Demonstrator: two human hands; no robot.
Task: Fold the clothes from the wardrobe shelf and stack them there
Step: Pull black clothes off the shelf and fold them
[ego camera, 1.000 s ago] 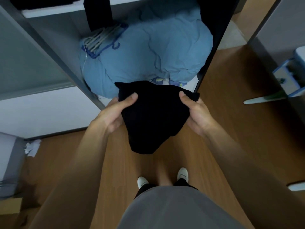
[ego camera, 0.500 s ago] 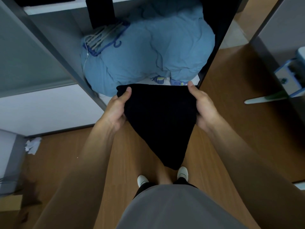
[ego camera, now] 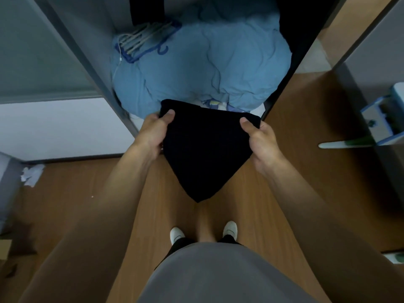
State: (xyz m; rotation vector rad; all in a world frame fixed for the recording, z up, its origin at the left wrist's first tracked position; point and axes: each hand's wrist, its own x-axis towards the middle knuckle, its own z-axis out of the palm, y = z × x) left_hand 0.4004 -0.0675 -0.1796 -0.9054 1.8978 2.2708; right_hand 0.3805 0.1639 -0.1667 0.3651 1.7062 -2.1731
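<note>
Currently in hand: a fold made in mid-air. The black garment [ego camera: 205,154] hangs before the open wardrobe, narrowing to a point above the person's shoes [ego camera: 177,234].
Left hand [ego camera: 153,134]: pinches the garment's upper left corner, thumb on the near face, fingers hidden behind the cloth.
Right hand [ego camera: 261,141]: pinches the upper right corner likewise. The hands are apart, with the top edge drawn between them.
Progress: judged partway. How many layers the cloth already has cannot be told, and it is not yet stacked.
Next move: probably bring the corners together or halve the piece again. That calls for a level top edge and a gathered-in hanging point.
Edges: the left post [ego camera: 94,68] and the dark right panel [ego camera: 282,84] flank the opening. Both hands sit just in front, between them.
Open room: a blue bedding bundle [ego camera: 207,68] topped with hangers [ego camera: 144,40] fills the compartment ahead. The target shelf is out of view, so the arms have room only over the wooden floor [ego camera: 76,204].
</note>
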